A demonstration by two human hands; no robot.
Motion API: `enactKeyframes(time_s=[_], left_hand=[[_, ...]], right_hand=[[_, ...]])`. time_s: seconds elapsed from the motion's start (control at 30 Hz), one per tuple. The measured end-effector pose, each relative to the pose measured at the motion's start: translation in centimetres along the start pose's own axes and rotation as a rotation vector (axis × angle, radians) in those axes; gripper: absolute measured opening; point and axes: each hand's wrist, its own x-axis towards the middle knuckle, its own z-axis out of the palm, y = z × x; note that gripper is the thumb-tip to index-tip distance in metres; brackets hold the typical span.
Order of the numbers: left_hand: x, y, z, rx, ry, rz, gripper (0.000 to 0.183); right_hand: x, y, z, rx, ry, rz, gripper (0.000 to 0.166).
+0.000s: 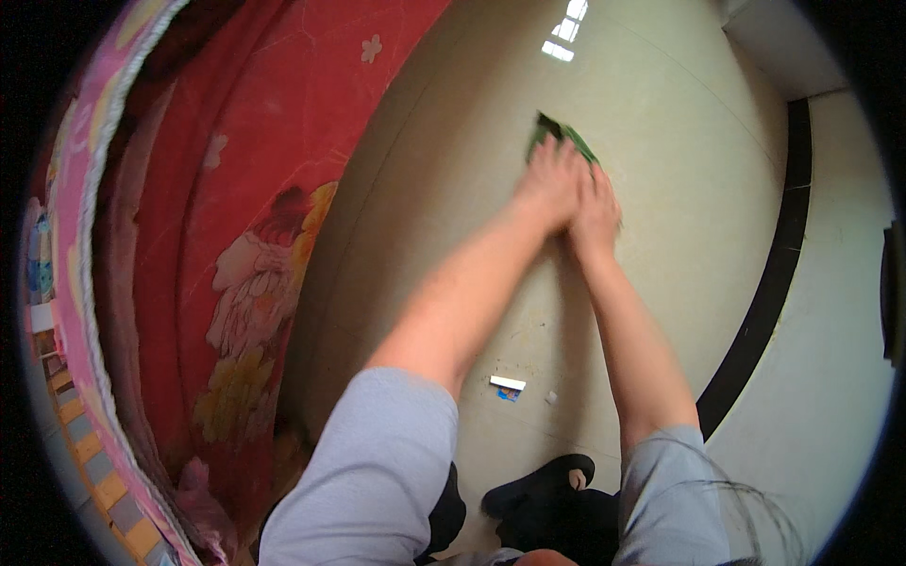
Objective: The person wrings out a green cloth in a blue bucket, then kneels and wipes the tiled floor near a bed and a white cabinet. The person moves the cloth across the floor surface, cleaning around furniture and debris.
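Observation:
A green cloth [541, 129] with a dark patch lies bunched on the pale tiled floor [672, 233]. Its far corner shows beyond my fingers, and the rest is hidden under my hands. My left hand [555, 184] presses on it with fingers stretched forward. Close against its right side, my right hand [596, 212] bears down on the cloth's right part. Both arms reach straight out, and the hands are slightly blurred.
Nearer my feet lie a small white-and-blue wrapper piece [508, 388], a white scrap [551, 397] and scattered crumbs. A red floral bed cloth [262, 212] hangs at left. Black slippers [538, 484] are below me. A dark baseboard [768, 283] runs along the right wall.

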Motion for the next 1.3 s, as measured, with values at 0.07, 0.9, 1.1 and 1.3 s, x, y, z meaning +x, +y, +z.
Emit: enactKeyframes(time_s=[0.07,0.9,1.1,1.3], left_hand=[[2.2,-5.1,-1.0,0.004,0.007,-0.107,0.047],[-29.1,0.6,-5.1,-0.531,0.036,-0.806,0.056],[-11.2,-1.2,-3.7,-0.26,0.061,-0.34,0.051],[-14.6,-0.5,-1.7,-0.083,-0.016,-0.113,0.054]], right_hand=[[4.9,-2.5,3.1,-0.009,0.017,-0.1,0.043],[-15.7,-16.6,-1.3,0.581,-0.353,-0.422,0.034],[-2.6,-6.1,-4.8,0.15,-0.009,-0.254,0.049],[-8.3,-5.5,-3.1,0.147,-0.09,-0.18,0.057]])
